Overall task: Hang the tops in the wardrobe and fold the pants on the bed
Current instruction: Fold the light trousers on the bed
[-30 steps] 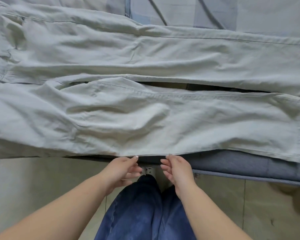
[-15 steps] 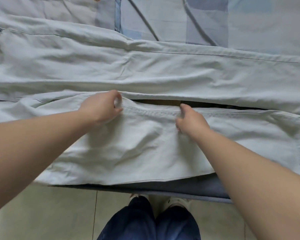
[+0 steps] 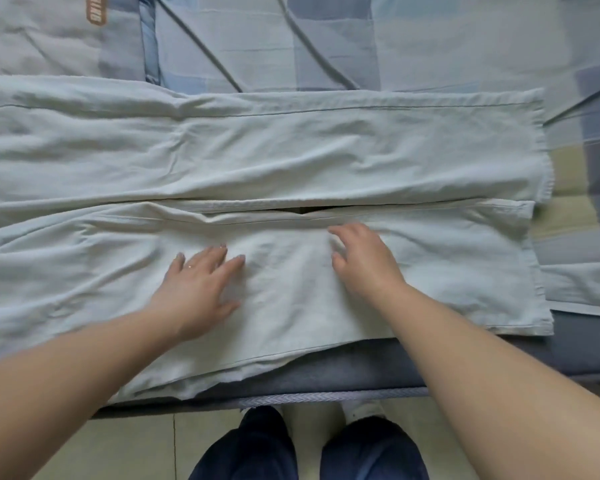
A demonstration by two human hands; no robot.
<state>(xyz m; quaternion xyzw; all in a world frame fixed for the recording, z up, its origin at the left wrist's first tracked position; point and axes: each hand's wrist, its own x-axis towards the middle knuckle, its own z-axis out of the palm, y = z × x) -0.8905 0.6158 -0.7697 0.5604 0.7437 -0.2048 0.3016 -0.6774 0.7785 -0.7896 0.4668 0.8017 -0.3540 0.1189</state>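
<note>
Two hands, left (image 3: pixel 196 289) and right (image 3: pixel 364 261), released flat on pale pants (image 3: pixel 291 150), near leg overhanging bed edge (image 3: pixel 361 375)

Pale pants (image 3: pixel 291 150) spread flat across the bed (image 3: pixel 430 46), legs side by side. Left hand (image 3: pixel 198 285) and right hand (image 3: pixel 364 261) rest flat on the near leg, fingers apparently extended though somewhat blurred. Dark-trousered legs (image 3: pixel 257 448) stand on the tiled floor (image 3: pixel 136 445).

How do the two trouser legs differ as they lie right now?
The near leg has both hands, left hand and right hand, flat on it; the far leg is untouched. The near leg overhangs the bed edge; the far leg lies fully on the bed. Both are pale, creased, side by side.
</note>
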